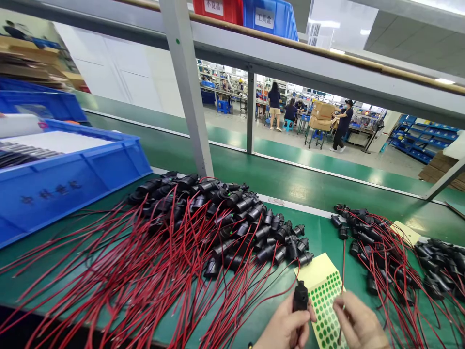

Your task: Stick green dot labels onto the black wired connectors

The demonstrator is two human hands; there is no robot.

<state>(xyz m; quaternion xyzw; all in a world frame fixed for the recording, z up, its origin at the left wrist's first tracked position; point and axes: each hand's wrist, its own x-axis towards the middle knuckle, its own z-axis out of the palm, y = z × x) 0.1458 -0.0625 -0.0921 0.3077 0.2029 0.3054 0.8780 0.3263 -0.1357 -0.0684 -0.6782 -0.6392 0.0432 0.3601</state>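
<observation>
At the lower edge of the view the left hand (286,325) is closed around a small black plastic connector (300,296), fingers wrapped about its lower half so that its upper end stands upright above the knuckles; thin red and black leads run away from it. Just to its right, lying flat on the green work table (319,232), is a pale yellow sheet of small green round stickers (323,295), and the connector's body touches or overlaps the sheet's left edge. The right hand (358,324) rests at the sheet's right edge with thumb and forefinger drawn close together; whether they pinch a sticker cannot be told. A large heap of black connectors with red wires (203,228) spreads to the left, a smaller heap (378,247) to the right, and a blue plastic crate (72,179) stands at far left.
</observation>
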